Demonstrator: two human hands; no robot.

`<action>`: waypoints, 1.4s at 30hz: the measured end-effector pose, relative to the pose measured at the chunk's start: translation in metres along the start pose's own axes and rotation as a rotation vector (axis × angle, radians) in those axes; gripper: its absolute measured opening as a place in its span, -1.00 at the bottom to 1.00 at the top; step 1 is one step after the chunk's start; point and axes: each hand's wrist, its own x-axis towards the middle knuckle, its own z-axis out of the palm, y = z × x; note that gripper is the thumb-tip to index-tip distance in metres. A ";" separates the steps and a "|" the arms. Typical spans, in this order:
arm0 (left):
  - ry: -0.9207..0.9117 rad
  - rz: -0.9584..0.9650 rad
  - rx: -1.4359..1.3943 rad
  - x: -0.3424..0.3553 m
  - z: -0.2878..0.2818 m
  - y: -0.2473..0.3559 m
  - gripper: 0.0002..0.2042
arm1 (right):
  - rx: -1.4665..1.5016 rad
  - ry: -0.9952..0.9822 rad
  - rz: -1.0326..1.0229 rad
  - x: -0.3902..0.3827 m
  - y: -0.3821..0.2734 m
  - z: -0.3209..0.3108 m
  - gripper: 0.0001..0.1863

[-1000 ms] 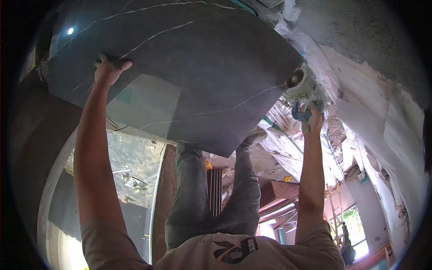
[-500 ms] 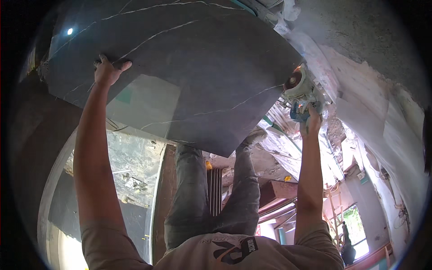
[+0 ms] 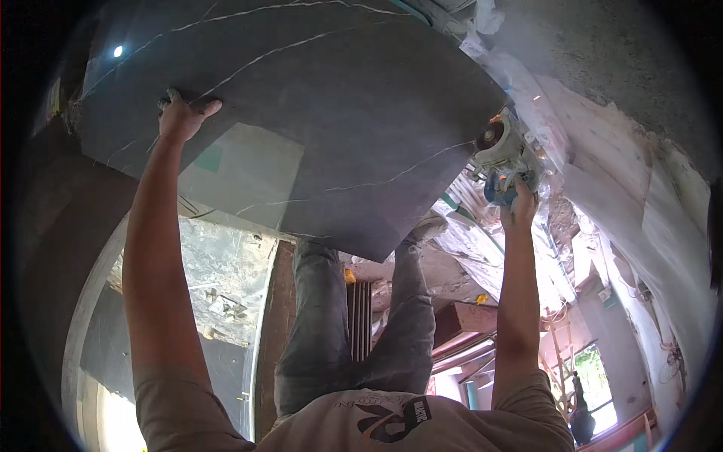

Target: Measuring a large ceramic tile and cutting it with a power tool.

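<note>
A large dark slab with white veins (image 3: 354, 98) fills the upper view. My left hand (image 3: 181, 113) lies spread on its left part, fingers and thumb apart. My right hand (image 3: 520, 196) is closed round the blue grip of a dusty handheld power tool (image 3: 506, 151) with a round reddish disc. The tool sits against the slab's right edge, with an orange glint and pale haze beside it.
My legs (image 3: 316, 316) are below the slab. Rough floor with debris (image 3: 444, 279), a dark bench-like block (image 3: 463, 320) and a ribbed dark piece (image 3: 360, 316) lie around them. Pale draped sheeting (image 3: 625, 218) runs along the right, with a wooden ladder (image 3: 561, 361) farther back.
My right hand and the tool have shifted slightly leftward along the slab's edge, and more haze shows by the disc. My left hand has stayed in place.
</note>
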 end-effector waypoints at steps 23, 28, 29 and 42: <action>-0.002 0.004 0.032 -0.003 -0.004 0.008 0.36 | -0.026 -0.054 -0.039 -0.004 0.011 -0.007 -0.59; -0.005 0.014 0.054 -0.004 -0.006 0.007 0.36 | -0.035 -0.072 -0.025 -0.002 0.014 -0.011 -0.58; 0.001 0.004 0.042 -0.002 -0.003 0.004 0.35 | -0.047 -0.058 -0.014 -0.003 0.015 -0.011 -0.58; -0.057 -0.017 0.014 -0.002 -0.009 0.008 0.38 | -0.051 0.001 -0.024 -0.012 0.014 -0.005 -0.57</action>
